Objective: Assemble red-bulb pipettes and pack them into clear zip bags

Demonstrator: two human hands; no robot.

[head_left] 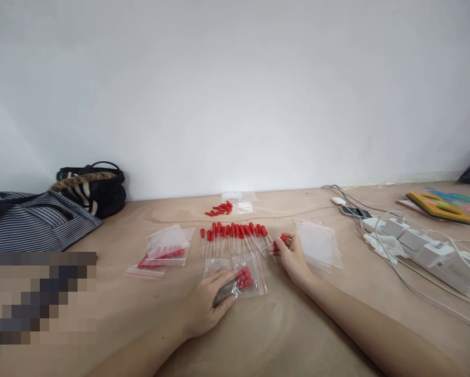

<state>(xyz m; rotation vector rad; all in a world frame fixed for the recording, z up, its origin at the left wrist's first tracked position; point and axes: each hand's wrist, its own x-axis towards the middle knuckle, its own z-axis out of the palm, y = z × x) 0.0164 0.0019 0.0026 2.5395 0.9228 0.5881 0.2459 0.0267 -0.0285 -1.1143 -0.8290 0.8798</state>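
My left hand [211, 302] grips a clear zip bag [258, 285] with several red-bulbed droppers inside, their red ends toward the bag's right side. Pinched in my right hand [292, 256] is one dropper by its red bulb [282, 239], its thin clear stem pointing left toward the bag. Behind the bag lies a row of droppers [235, 230], red bulbs toward the wall. Filled bags [167, 252] rest to the left. Flat clear bags [319, 245] lie right of my right hand.
Loose red bulbs [221, 208] and clear stems [242, 207] lie near the wall. A striped bag [42, 220] and a black bag [101, 191] stand left. On the right are a power strip [435, 262] with cables, a phone [354, 211] and a yellow frame [439, 208].
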